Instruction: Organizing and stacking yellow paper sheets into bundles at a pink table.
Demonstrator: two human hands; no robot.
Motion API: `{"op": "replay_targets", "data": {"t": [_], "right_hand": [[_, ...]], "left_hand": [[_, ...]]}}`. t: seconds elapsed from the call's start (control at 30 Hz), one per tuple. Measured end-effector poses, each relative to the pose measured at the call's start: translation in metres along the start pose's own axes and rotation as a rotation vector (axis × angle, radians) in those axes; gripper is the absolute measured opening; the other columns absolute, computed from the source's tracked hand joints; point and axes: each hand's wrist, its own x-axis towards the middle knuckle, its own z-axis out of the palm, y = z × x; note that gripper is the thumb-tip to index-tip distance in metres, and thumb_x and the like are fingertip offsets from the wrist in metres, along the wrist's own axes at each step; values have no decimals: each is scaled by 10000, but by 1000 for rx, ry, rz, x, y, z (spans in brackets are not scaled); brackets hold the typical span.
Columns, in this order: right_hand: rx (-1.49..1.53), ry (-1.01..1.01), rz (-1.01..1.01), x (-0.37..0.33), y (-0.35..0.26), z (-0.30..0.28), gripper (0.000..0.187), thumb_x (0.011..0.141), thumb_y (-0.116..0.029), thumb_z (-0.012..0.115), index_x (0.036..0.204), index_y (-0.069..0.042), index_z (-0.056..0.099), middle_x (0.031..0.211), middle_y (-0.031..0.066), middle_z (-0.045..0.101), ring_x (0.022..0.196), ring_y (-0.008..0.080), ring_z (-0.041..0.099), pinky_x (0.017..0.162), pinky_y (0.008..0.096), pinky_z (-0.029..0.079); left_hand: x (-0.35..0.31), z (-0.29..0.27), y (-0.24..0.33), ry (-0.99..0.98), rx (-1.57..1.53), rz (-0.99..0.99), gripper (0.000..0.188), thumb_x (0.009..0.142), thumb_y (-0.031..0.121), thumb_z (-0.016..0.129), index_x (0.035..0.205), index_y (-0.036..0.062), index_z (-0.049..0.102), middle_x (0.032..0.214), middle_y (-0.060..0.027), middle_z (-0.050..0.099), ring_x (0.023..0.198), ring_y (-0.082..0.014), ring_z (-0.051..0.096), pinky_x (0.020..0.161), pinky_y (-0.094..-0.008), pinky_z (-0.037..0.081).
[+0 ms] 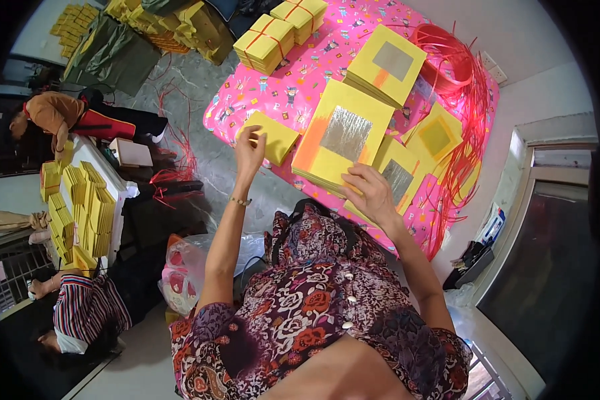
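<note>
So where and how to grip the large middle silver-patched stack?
Likely the near edge of the middle stack, from the wearer's side, pinching top to bottom: its layered edge faces that way, it lies flat with no visible tie, and another yellow stack crowds its far end.

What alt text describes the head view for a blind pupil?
A person's left hand is at a small yellow piece, their right hand at a silver-panelled yellow stack. Both things lie on a pink patterned cover, with red strips to the right.
</note>
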Motion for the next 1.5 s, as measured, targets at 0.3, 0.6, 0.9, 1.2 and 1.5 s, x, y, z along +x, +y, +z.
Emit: {"op": "replay_targets", "data": {"t": [0.3,0.6,0.9,1.2,1.5], "right_hand": [[255,61,251,6,-6,4,102,828,-132,741,851,-32,747,841,89,696,819,241,669,699,346,531],[412,58,424,7,0,5,117,845,-129,737,879,-20,762,843,91,714,734,166,659,632,285,507],[453,62,464,5,5,9,144,845,-154,744,874,-14,763,825,86,710,710,142,642,622,274,492],[435,68,457,5,4,9,156,844,-168,742,862,-14,764,814,91,711,700,149,649,622,276,494],[449,56,472,5,5,10,155,842,-169,742,864,-17,764,821,96,712,717,163,661,636,278,503]], "left_hand": [[-58,-29,109,-503,-89,396,413,778,159,827,1158,124,669,950,5,567,691,-93,504,624,-242,444],[-59,-18,99,-426,-66,399,375,754,114,801,1107,101,673,849,-35,511,687,-145,534,627,-296,466],[-58,-19,101,-427,-44,415,370,750,76,784,1102,105,675,851,-34,524,688,-145,554,637,-297,480],[-60,-18,99,-429,-48,405,373,748,77,785,1104,104,674,856,-35,523,695,-150,556,639,-301,480],[-59,-19,100,-435,-9,379,357,772,116,805,1111,105,697,982,-17,604,726,-108,557,649,-250,475]]}}
